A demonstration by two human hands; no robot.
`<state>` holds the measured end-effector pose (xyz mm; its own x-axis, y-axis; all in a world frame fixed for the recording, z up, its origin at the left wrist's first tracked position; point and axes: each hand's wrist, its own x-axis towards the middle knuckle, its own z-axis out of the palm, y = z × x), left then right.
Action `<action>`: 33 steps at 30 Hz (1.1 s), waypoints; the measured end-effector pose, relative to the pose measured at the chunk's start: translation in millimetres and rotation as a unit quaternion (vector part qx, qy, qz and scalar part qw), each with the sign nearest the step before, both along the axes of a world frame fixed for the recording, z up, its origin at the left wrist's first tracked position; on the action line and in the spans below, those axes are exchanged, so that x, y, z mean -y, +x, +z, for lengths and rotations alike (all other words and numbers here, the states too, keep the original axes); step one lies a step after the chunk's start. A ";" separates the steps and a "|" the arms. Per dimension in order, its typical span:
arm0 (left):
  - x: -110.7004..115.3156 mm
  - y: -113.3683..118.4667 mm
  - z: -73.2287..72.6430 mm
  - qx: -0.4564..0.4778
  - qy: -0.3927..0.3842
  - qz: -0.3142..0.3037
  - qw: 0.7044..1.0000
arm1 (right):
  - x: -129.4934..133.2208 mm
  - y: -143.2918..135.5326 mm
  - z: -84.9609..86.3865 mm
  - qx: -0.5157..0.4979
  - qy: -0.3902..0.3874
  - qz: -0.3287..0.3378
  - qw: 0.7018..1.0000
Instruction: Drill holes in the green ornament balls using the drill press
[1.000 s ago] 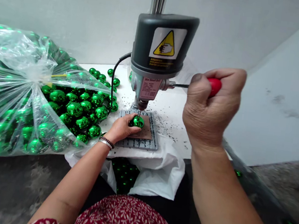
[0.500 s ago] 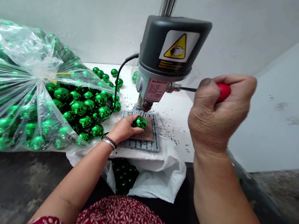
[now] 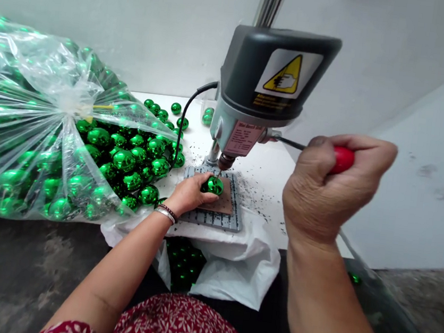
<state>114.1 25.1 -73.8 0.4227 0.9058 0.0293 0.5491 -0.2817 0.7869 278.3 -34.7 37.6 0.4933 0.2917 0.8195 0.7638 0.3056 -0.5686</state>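
Note:
A shiny green ball [image 3: 215, 186] rests on a brown board [image 3: 226, 201] over the slotted metal base [image 3: 235, 222] of a bench drill [image 3: 239, 104]. Thumb and fingers of my left hand [image 3: 193, 192] grip the ball from its left side. Just above it is the drill's chuck [image 3: 226, 161], its thin bit reaching the top of the ball. At the right, my right hand [image 3: 328, 184] is wrapped round the red knob [image 3: 343, 160] of the drill's lever.
Many green balls show through a clear plastic bag [image 3: 74, 85] at the left, and loose ones lie beside it. Dark shavings are scattered on the white table [image 3: 276, 215]. A white sack [image 3: 241, 275] with green balls inside hangs at the front edge.
My right hand has moved down with the red knob, and the lever now slopes downward. The whole view has shifted slightly, with the drill further right and more tilted. My left hand still holds the ball.

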 end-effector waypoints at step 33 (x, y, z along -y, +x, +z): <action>-0.3 -2.5 10.8 -0.012 -0.018 -0.021 1.000 | -8.4 3.3 32.1 -0.023 -0.045 -0.001 0.999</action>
<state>111.5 25.3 -63.1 0.4612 0.8872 -0.0140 0.5567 -0.2771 0.7832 281.6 -26.3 69.7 0.5305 0.3622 0.7664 0.7362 0.2512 -0.6284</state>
